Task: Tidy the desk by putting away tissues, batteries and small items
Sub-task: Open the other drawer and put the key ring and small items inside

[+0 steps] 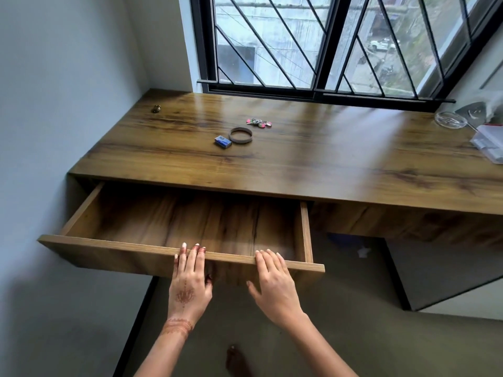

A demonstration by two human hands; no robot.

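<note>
**Drawer open and bare, small items not yet put away**

Stands at the long brown wood-grain desk (pixel 326 164), with the wide shallow wooden drawer (pixel 109 247) under its left end pulled well out. Lays the left hand (pixel 189 278), marked with reddish-brown henna, and the right hand (pixel 275 284) side by side on the drawer's front panel, right of its middle. Holds the fingers of both nearly straight, tips reaching the panel's top edge, thumbs spread lower on the face. Grips and pinches nothing.

Finds only bare board inside the drawer, as far as can be seen. Cannot see into the shadowed strip under the tabletop's front edge.

Leaves three things close together on the tabletop, near its middle and toward the window edge: a small blue rectangular box (pixel 223 141), just beside it a flat brown ring-shaped band (pixel 240 135), and behind that a bunch of keys with pink tags (pixel 259 122). Leaves a small round brass-coloured object (pixel 155 108) near the back left corner. Has a round clear glass dish (pixel 450 119) and a clear plastic lidded case (pixel 490 142) at the right edge, the case partly cut off. Shows no tissues or batteries plainly; cannot tell what the blue box holds.

Judging by this: storage opened, nothing placed inside, almost the whole tidying left.
</note>
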